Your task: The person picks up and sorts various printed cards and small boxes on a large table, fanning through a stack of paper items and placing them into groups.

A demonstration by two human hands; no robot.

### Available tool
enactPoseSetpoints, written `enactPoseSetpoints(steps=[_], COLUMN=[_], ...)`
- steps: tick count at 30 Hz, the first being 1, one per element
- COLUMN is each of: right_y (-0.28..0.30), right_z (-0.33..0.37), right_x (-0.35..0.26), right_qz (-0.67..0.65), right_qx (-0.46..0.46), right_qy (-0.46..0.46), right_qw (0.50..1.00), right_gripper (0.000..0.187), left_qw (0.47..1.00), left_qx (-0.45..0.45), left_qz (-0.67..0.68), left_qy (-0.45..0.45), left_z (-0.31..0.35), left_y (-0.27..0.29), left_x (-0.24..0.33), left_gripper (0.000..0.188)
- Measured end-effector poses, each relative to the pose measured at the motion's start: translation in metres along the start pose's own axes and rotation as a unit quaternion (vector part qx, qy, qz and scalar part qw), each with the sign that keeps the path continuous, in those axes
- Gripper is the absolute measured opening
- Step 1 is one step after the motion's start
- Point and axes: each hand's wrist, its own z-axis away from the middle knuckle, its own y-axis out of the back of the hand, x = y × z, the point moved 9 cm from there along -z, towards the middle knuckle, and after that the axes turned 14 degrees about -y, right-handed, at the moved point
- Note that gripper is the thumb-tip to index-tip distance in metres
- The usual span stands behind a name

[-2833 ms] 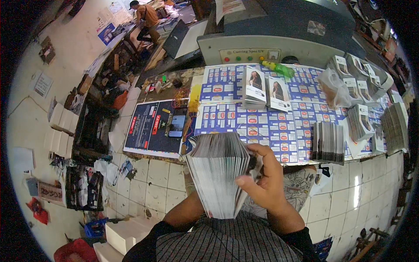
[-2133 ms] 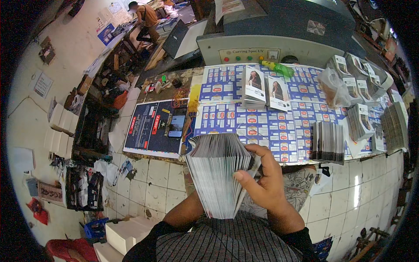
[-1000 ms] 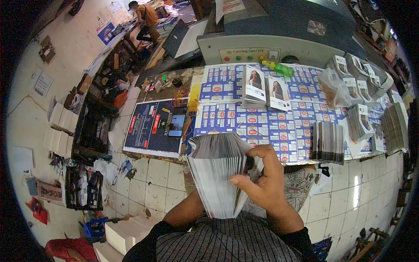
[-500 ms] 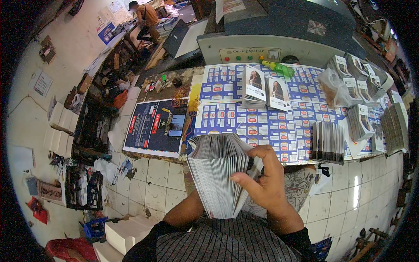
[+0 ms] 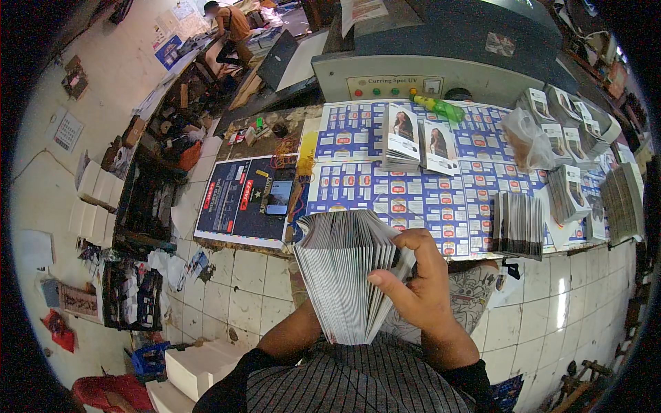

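Half-curled, the right hand (image 5: 421, 289) holds the fanned leaflet stack (image 5: 343, 286) at its three o'clock, thumb against the edges, index finger bent. The left forearm (image 5: 292, 334) lies at the stack's seven o'clock; its hand is hidden, grip untellable. The stack sits toward six o'clock in view.

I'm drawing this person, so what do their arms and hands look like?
Both forearms are bare below plain dark sleeves. The right hand is bare too: no glove, ring or watch shows. The left hand is hidden, so I can't tell about it.
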Motion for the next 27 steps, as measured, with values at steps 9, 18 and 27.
enactPoseSetpoints(steps=[9,18,27], right_y=[0.001,0.002,0.018], right_z=[0.001,0.001,0.001], right_x=[-0.002,-0.006,-0.009], right_qz=[-0.005,0.018,-0.003], right_qx=[0.003,0.016,0.128], right_qy=[0.014,0.015,0.044], right_qw=[1.000,1.000,0.991], right_gripper=[0.052,0.051,0.036], left_qw=[0.993,0.993,0.992], left_qx=[0.013,-0.008,-0.014], left_qz=[0.113,0.116,0.122], left_qy=[0.018,0.021,0.042], left_z=[-0.003,-0.006,-0.002], left_y=[0.006,0.010,0.020], left_x=[-0.012,-0.018,-0.027], left_gripper=[0.055,0.057,0.056])
